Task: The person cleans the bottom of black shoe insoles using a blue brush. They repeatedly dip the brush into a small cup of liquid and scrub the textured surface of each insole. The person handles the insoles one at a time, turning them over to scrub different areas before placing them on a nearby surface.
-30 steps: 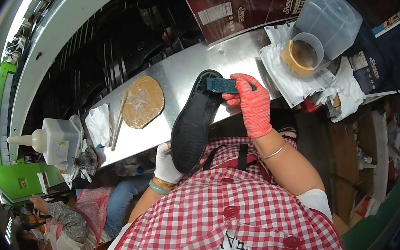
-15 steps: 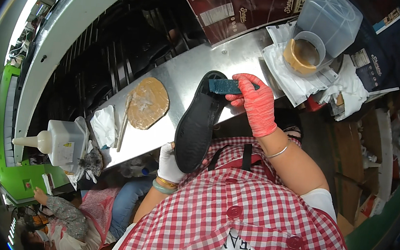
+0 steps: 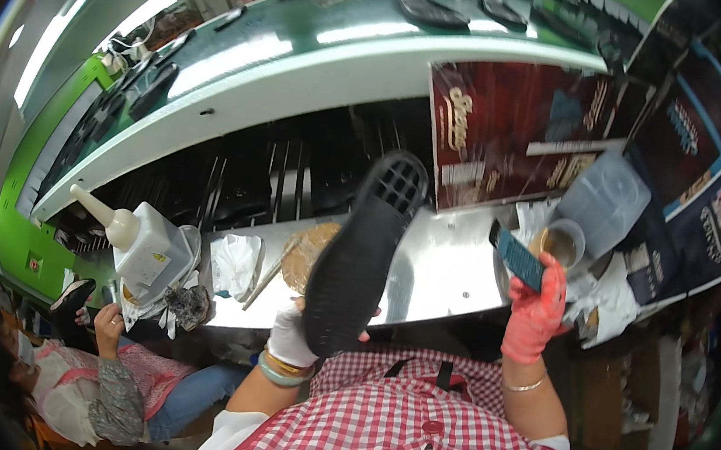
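Observation:
My left hand point(image 3: 289, 341), in a white glove, grips a black shoe sole point(image 3: 351, 268) by its lower end. The sole is tilted up over the metal bench, its upper end showing a grid of hollow pockets. My right hand point(image 3: 535, 318), in a coral-red glove, pinches a flat teal rectangular piece point(image 3: 520, 258) with a textured face and a dark tip. This piece is apart from the sole, near a clear cup point(image 3: 563, 241) with tan stuff on its rim. Behind the sole, a round brown lid-like disc point(image 3: 297, 258) is partly hidden.
On the metal bench point(image 3: 439, 273) lie a thin stick point(image 3: 264, 283) and white paper point(image 3: 235, 263). A nozzled plastic bottle point(image 3: 148, 242) stands left, a clear jug point(image 3: 606, 202) right. Beyond, a green conveyor point(image 3: 330, 15) carries black soles. A co-worker point(image 3: 89, 381) sits at left.
My right hand has carried the teal piece off the sole, rightward toward the cup. My left hand still holds the sole, whose pocketed end now shows. The view has swung up to include the conveyor.

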